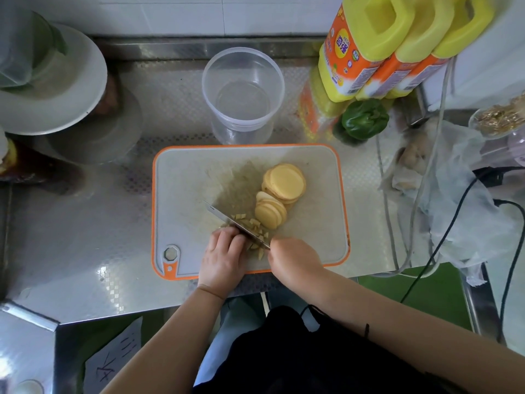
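The knife (235, 224) handle is hiding inside the right hand (292, 257), which is wrapping closed around it at the near edge of the cutting board (193, 194). Only the blade is showing, slanting across the board. The left hand (223, 260), fingers curled close together, is pressing potato pieces (252, 223) against the board beside the blade and covering some of them. The pieces are lying too jumbled to count. Two fanned stacks of potato slices (284, 182) are resting on the board's right half. Beyond the board's far edge one clear tub (243, 89) is standing, and off the board's far right corner three yellow bottles (397, 46) and one green pepper (363, 119) are sitting.
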A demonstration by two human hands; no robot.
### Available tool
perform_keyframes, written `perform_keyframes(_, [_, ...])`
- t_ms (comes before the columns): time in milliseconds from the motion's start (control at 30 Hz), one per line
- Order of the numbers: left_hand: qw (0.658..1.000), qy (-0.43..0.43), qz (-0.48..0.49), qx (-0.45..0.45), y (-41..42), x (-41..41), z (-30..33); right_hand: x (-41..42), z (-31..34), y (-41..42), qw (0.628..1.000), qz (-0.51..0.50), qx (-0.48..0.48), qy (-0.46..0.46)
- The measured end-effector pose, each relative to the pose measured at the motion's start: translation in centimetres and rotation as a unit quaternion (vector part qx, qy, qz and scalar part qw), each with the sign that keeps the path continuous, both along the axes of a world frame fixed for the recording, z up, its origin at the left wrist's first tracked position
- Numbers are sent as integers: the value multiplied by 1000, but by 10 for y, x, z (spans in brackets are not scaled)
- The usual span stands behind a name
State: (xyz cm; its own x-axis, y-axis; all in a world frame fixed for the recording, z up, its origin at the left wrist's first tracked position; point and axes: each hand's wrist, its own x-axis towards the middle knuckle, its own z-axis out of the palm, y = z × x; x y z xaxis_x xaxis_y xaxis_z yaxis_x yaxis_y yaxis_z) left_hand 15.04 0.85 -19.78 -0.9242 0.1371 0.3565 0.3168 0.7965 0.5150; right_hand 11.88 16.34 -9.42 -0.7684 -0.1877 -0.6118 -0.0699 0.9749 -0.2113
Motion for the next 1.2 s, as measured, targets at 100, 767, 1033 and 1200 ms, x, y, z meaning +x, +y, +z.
perform_keyframes(100, [1000,-4,1,-5,0,1,-1,6,-6,-2,1000,-3,7,3])
perform_keyframes(767, [1000,17,4,-24,-4,6,-4,9,14,7,997,33,-30,57])
perform_keyframes(1033, [1000,2,17,-20,-3,2,-1,-3,15,-5,999,8,-32,19])
perform_keyframes(1200, [999,-19,27,-25,-2,3,2,-9,17,-10,1000,7,-23,3])
